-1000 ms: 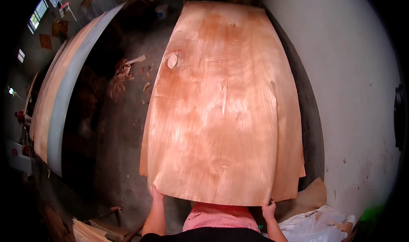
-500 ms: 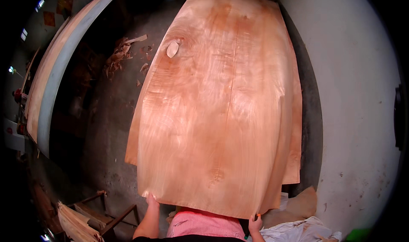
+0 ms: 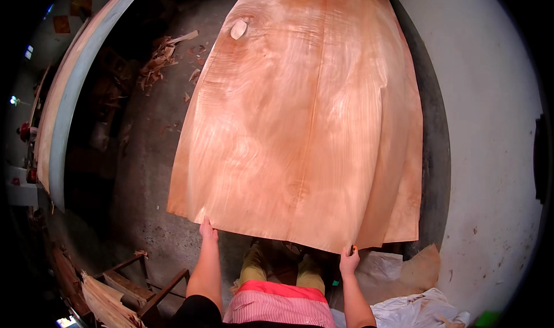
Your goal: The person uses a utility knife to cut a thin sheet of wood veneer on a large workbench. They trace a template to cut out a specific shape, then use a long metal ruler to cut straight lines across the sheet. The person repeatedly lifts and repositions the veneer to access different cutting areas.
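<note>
A large thin sheet of reddish wood veneer (image 3: 306,114) stretches away from me over the floor, with a pale oval knot patch near its far left. My left hand (image 3: 208,231) grips the near edge at its left corner. My right hand (image 3: 348,262) grips the near edge further right. A second sheet's edge (image 3: 407,212) shows under the top one on the right. My legs and a red striped garment sit below the near edge.
A long curved pale panel (image 3: 63,114) runs along the left. Wood scraps (image 3: 158,62) lie on the grey concrete floor at the upper left. A white wall (image 3: 490,126) rises on the right. A wooden frame (image 3: 144,279) and veneer offcuts sit at the lower left; white cloth (image 3: 415,313) lower right.
The veneer sheet has come nearer and fills more of the view, its near edge shifted right and up. Both hands have stayed on that edge.
</note>
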`<state>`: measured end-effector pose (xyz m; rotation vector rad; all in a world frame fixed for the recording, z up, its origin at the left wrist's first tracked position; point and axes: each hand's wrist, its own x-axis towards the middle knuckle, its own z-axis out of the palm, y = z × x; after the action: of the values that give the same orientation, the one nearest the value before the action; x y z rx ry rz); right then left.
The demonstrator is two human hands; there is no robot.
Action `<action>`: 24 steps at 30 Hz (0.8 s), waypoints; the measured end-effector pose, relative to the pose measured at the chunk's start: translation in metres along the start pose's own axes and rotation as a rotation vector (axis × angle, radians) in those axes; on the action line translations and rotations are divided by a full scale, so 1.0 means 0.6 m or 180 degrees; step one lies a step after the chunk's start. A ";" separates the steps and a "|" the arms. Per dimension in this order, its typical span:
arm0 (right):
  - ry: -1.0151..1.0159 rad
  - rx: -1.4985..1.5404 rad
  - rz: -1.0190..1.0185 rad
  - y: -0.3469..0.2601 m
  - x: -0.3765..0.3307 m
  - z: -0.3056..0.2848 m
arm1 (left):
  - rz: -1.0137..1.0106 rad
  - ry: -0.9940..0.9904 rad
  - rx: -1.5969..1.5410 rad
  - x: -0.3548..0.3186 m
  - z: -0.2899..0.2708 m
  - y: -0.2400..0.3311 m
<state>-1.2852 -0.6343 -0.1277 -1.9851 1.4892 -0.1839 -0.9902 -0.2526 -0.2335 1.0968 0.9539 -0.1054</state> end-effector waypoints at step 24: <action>0.0001 -0.1583 -0.0164 0.040 0.065 -0.023 | 0.0485 -0.0237 -0.1313 0.141 -0.069 0.094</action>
<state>-1.2976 -0.6786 -0.1407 -2.4080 1.5961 0.1848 -0.9345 -0.1613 -0.2576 0.7737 0.7783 0.1686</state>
